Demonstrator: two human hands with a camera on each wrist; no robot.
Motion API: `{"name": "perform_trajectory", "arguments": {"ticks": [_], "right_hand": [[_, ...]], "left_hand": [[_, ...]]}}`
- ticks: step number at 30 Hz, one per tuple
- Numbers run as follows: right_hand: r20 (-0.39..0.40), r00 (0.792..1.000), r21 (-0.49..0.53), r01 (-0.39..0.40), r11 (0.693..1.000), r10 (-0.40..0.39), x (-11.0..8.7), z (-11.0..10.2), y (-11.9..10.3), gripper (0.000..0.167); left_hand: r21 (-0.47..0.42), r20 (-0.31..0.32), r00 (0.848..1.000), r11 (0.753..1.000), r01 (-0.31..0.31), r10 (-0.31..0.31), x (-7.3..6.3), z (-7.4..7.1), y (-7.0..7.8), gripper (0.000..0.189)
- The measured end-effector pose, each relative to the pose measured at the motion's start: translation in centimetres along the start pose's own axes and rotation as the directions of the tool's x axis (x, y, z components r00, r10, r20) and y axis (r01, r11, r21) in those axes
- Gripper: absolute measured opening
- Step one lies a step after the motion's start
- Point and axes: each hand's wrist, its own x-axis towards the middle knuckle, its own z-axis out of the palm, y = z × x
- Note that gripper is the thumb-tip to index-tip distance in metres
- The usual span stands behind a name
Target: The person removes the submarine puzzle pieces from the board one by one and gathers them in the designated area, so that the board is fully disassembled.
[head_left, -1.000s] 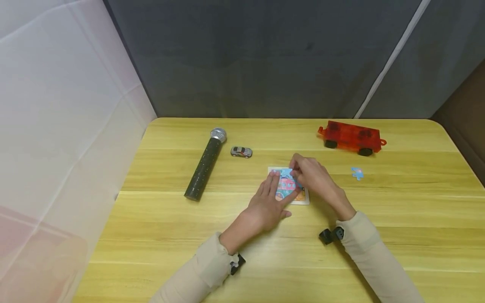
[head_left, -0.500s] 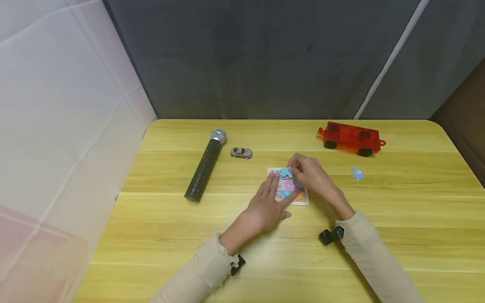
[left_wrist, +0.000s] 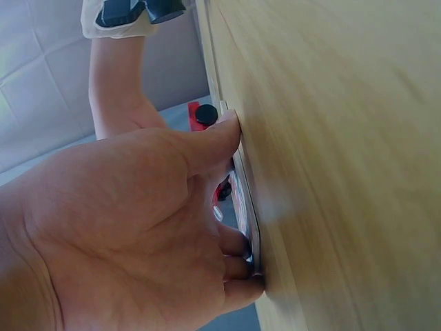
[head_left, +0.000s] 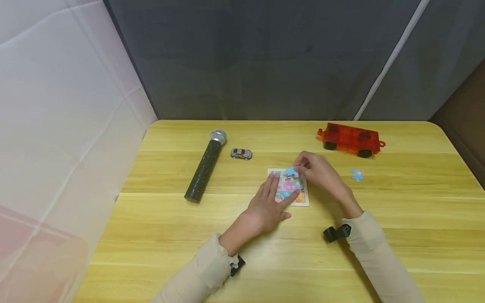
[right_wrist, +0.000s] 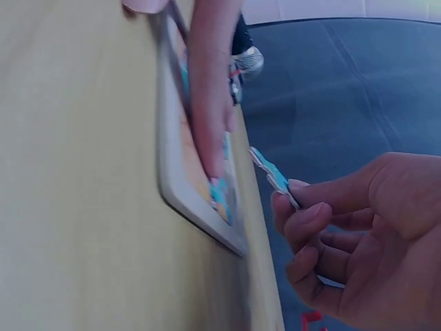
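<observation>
A small jigsaw puzzle (head_left: 289, 186) in blue, pink and orange lies in a white-rimmed tray (head_left: 305, 203). My left hand (head_left: 265, 210) rests over its left side, fingers extended and spread, with the fingertips on the picture. In the left wrist view, the thumb (left_wrist: 219, 138) stays near the tray's edge. My right hand (head_left: 322, 174) pinches a light blue puzzle piece (right_wrist: 271, 172) between thumb and fingers. The right wrist view shows this piece tilted and raised off the puzzle. To the right on the table lies another blue puzzle piece (head_left: 357, 175).
A black speckled microphone (head_left: 204, 168) with a silver head lies at the left, beside a small toy car (head_left: 241, 154). The red toy wagon (head_left: 351, 139) stands at the back right of the wooden table (head_left: 417, 227). A dark partition (head_left: 242, 59) rises behind.
My right hand has drawn the pinched piece up from the puzzle's top and shifted slightly right, uncovering more of the picture. The left hand stays in place.
</observation>
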Motion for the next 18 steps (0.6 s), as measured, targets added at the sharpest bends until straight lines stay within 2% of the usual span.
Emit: {"name": "perform_trajectory", "arguments": {"ticks": [8,18], "right_hand": [[0.050,0.998,0.029,-0.049,0.998,0.048,-0.6,-2.1,0.4,0.008],[0.031,0.997,0.041,-0.077,0.996,0.076,-1.3,-5.1,1.1,0.012]], "left_hand": [[0.006,-0.007,1.000,1.000,0.000,0.000,-0.1,0.0,0.0,0.067],[0.013,-0.018,1.000,1.000,0.001,0.000,-0.2,0.1,0.0,0.067]]}}
